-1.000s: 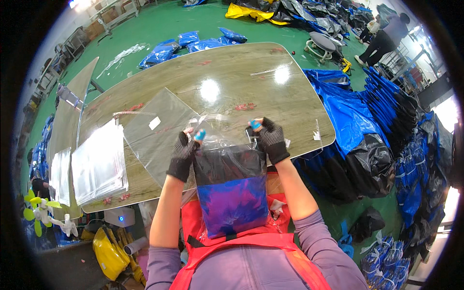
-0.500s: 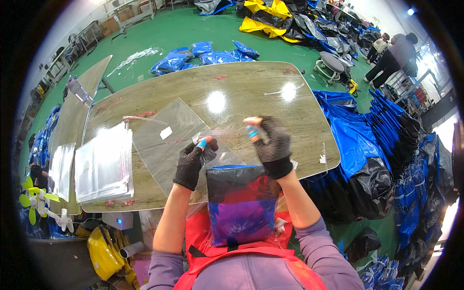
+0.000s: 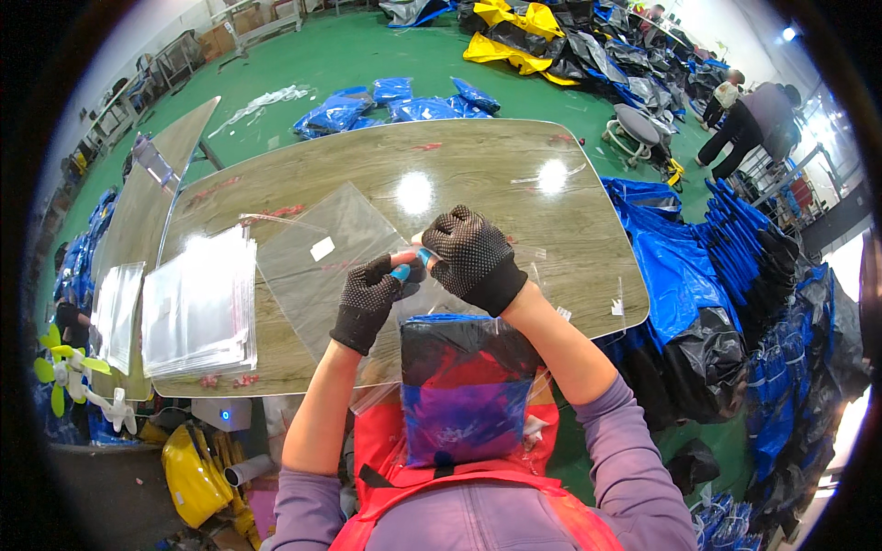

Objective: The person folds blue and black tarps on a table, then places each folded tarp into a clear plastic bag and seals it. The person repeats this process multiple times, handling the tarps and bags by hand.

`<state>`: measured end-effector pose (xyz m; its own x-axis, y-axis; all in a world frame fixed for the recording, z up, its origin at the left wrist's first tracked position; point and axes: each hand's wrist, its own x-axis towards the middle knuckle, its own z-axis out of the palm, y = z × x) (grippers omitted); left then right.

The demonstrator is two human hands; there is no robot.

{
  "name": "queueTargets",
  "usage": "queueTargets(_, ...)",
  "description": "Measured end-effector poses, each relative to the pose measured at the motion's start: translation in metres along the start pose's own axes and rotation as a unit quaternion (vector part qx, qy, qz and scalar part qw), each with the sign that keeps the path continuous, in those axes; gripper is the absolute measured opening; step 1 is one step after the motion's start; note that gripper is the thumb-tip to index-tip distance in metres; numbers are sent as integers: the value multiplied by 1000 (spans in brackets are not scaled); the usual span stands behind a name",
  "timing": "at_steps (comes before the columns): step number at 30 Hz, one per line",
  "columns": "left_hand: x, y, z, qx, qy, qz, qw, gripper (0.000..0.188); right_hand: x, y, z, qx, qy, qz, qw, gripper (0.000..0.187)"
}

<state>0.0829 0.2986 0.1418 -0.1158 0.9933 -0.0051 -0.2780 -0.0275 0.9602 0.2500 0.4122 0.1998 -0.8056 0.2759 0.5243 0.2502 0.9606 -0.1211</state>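
Note:
My left hand (image 3: 366,301), in a dark dotted fingerless glove, pinches the edge of a clear plastic bag (image 3: 308,275) that lies slantwise on the table. A small white label (image 3: 322,248) sits on the bag. My right hand (image 3: 473,259), gloved the same way, is closed with its fingertips against those of the left; what it pinches is too small to make out. Blue wrapping shows on digits of both hands. Below them a folded package (image 3: 469,390), black above and blue-purple below, leans between the table edge and my red apron (image 3: 381,500).
A stack of clear bags (image 3: 197,308) and a smaller one (image 3: 119,317) lie at the left. Blue packages (image 3: 335,115) are on the floor beyond the table (image 3: 496,165). Blue and black sheeting (image 3: 675,266) is heaped at the right. A stool (image 3: 634,129) and people stand farther back.
My right hand has moved left from apart, meeting my left hand, and its fingers have closed. My left hand has stayed nearly in place. The package stays against my apron.

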Motion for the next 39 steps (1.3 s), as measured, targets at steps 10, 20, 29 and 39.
queueTargets(10,-7,0,5,141,59,94,984,21,-9,37,2,25,-80,166,983,17)
queueTargets(20,12,23,-14,163,55,-53,984,24,-103,49,-95,303,41,486,818,37)
queueTargets(29,-20,21,-29,-151,10,-118,981,42,-132,41,-70,626,135,520,565,47)
queueTargets(39,-21,18,-38,-188,-2,-106,976,42,-113,49,-33,651,50,457,604,40)
